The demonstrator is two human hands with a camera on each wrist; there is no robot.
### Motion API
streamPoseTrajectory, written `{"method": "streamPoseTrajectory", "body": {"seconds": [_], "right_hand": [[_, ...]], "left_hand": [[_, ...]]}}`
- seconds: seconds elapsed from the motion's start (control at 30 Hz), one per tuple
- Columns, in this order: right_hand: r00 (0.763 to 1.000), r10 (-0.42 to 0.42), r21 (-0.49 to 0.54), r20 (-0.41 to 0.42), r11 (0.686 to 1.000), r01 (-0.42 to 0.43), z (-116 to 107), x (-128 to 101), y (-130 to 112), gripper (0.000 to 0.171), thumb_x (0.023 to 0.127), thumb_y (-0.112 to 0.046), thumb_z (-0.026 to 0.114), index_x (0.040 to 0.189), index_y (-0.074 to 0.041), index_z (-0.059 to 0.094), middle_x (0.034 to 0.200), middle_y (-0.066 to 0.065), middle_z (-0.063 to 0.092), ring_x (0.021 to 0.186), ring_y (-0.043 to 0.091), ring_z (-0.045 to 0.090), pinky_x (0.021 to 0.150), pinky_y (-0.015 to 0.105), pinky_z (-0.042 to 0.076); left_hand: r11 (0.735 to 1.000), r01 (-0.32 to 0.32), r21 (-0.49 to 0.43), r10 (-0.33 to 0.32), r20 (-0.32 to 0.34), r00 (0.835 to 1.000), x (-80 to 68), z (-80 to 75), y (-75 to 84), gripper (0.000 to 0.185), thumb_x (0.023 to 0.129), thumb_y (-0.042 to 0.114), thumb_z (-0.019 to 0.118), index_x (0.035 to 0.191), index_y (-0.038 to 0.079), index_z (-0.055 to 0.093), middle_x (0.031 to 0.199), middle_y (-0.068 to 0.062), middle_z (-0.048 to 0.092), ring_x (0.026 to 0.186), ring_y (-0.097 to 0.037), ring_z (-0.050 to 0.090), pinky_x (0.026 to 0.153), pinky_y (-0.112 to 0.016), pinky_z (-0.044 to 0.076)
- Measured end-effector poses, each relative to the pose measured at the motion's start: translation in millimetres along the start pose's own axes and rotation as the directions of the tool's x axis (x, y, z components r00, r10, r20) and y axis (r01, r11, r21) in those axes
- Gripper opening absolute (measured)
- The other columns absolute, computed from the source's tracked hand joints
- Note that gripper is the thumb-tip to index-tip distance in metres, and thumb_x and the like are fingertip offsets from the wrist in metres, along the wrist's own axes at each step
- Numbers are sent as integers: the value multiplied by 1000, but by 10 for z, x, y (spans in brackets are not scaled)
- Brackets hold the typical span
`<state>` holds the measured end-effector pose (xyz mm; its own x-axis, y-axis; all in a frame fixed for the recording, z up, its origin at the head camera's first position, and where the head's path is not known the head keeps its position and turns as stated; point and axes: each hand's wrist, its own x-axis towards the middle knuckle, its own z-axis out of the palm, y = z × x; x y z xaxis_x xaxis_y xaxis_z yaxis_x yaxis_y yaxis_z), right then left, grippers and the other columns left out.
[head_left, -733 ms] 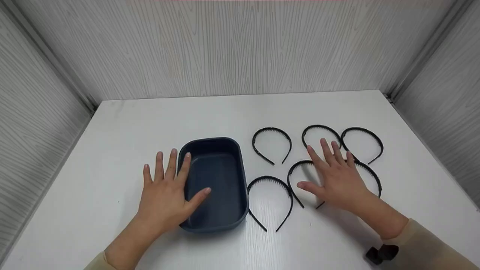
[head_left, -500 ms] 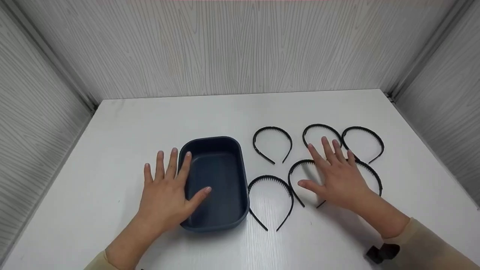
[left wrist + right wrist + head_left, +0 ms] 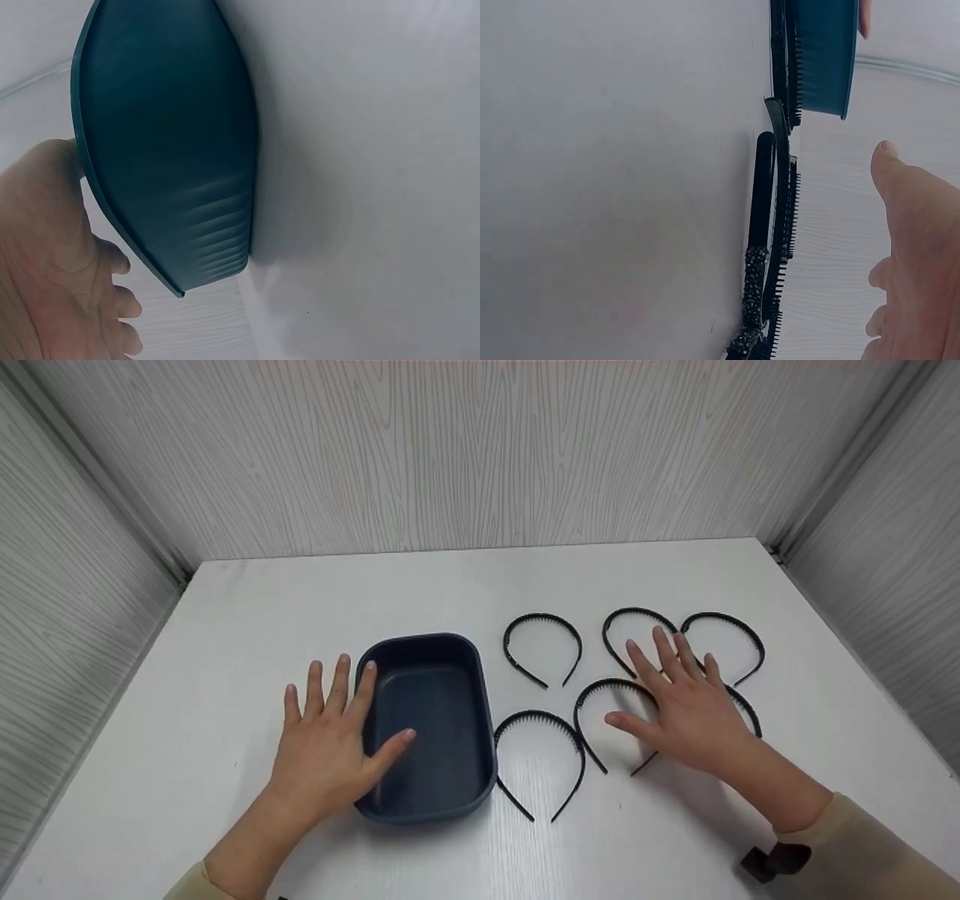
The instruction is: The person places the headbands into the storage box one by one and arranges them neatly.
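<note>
A deep dark-blue rectangular box [image 3: 431, 735] stands on the white table. My left hand [image 3: 322, 757], fingers spread straight, hovers at its left rim, the thumb over the inside; whether it touches the rim I cannot tell. Several black toothed headbands lie right of the box: a near one [image 3: 536, 716] beside its wall, a far one [image 3: 541, 617], and more toward the right. Above the right-hand headbands [image 3: 720, 616] my right hand [image 3: 697, 720] is spread flat, holding nothing and partly hiding them. In the right wrist view, one headband [image 3: 755, 281] shows a glittery, studded stretch.
Pale wood-grain panels [image 3: 480, 457] wall the table [image 3: 360, 592] at the back and both sides. A small black object [image 3: 776, 862] is at the right sleeve. White tabletop extends left of the box and in front of the headbands.
My right hand has shifted slightly right and away from me, above the headbands. The left hand has moved slightly left. The box and headbands keep their places.
</note>
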<state>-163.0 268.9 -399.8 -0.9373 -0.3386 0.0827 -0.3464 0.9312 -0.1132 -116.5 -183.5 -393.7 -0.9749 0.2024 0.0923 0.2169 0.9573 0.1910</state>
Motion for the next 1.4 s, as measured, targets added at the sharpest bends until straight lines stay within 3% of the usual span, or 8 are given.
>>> {"method": "streamPoseTrajectory", "body": {"seconds": [0.37, 0.73, 0.87, 1.1, 1.2, 1.4], "right_hand": [[999, 10, 89, -39, 996, -6, -167, 36, 190, 100, 99, -70, 57, 173, -18, 14, 177, 19, 0, 161, 46, 1, 120, 76, 7], [998, 37, 182, -55, 983, -26, -450, 164, 523, 98, 99, -62, 65, 173, -22, 14, 178, 13, 1, 163, 40, 2, 126, 66, 6], [997, 54, 248, -48, 968, -40, -523, 226, 701, 95, 100, -57, 67, 173, -23, 15, 179, 11, 3, 162, 43, 6, 126, 65, 9], [993, 95, 361, -70, 930, -63, -586, 368, 1110, 91, 99, -47, 74, 171, -23, 24, 178, 9, 14, 155, 53, 23, 115, 77, 22], [989, 109, 426, -100, 903, -57, -565, 424, 1297, 88, 97, -41, 78, 169, -21, 32, 176, 10, 22, 157, 46, 23, 117, 73, 24], [980, 183, 511, -75, 851, -120, -505, 528, 1645, 84, 96, -40, 80, 167, -24, 38, 169, 14, 37, 147, 56, 37, 113, 72, 32]], "left_hand": [[998, -10, -61, 10, -1, 1000, 61, 67, -119, 102, 100, 79, 41, 171, 10, 19, 175, -23, 13, 160, -50, 5, 123, -71, 4], [977, -8, -212, 1, -35, 999, 80, 159, -227, 98, 102, 70, 51, 171, 8, 18, 175, -23, 13, 160, -47, 11, 125, -68, 6], [960, -12, -281, 1, -40, 999, 78, 191, -256, 97, 102, 67, 55, 171, 9, 19, 175, -21, 14, 160, -46, 14, 125, -66, 6], [908, -22, -419, 13, -24, 1000, 74, 255, -323, 94, 102, 61, 60, 172, 14, 18, 177, -15, 10, 161, -39, 14, 128, -60, 6], [887, -28, -460, 20, -22, 1000, 72, 294, -357, 92, 103, 58, 61, 172, 15, 18, 178, -12, 10, 162, -33, 15, 128, -59, 8], [856, -39, -515, 31, -24, 999, 58, 357, -404, 88, 104, 53, 62, 172, 16, 20, 178, -8, 9, 162, -31, 16, 127, -62, 11]]}}
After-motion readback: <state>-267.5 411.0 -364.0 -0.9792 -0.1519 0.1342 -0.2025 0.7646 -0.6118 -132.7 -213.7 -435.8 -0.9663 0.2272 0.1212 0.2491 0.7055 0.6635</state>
